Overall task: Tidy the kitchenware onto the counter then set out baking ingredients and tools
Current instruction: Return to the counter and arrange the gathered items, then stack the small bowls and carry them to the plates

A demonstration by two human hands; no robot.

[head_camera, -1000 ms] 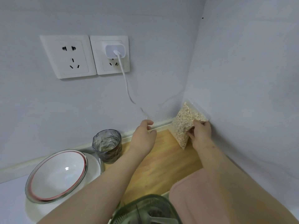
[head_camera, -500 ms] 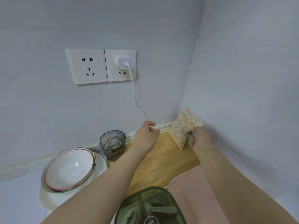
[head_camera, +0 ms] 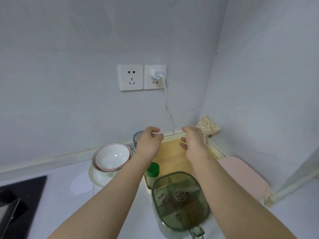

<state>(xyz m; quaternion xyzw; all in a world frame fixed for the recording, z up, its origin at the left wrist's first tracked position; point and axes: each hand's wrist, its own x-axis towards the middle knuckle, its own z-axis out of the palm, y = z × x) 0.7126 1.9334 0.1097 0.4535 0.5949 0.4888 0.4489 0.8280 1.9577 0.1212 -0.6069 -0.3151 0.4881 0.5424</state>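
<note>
Released now, the oat bag [head_camera: 208,127] leans in the corner, just past my right hand [head_camera: 193,143]. That and my left hand [head_camera: 148,142] hover loosely curled, empty. Floppy thing (barely propped) could slump onto the board [head_camera: 172,158] and spill.

I see home kitchen corner, small and domestic. White table [head_camera: 72,187] meets painted walls. Black cooktop [head_camera: 19,200] at left edge. Red-rimmed bowl [head_camera: 112,156] stacked on pale plate [head_camera: 96,178]. Wooden chopping board [head_camera: 172,157] by wall, green-lidded spice jar [head_camera: 152,173] at its near edge, green divided seasoning box [head_camera: 179,200] in front. Bag of oats [head_camera: 208,127] propped in corner. Twin wall sockets [head_camera: 131,77] above, white charger [head_camera: 158,73] plugged into right one.
</note>
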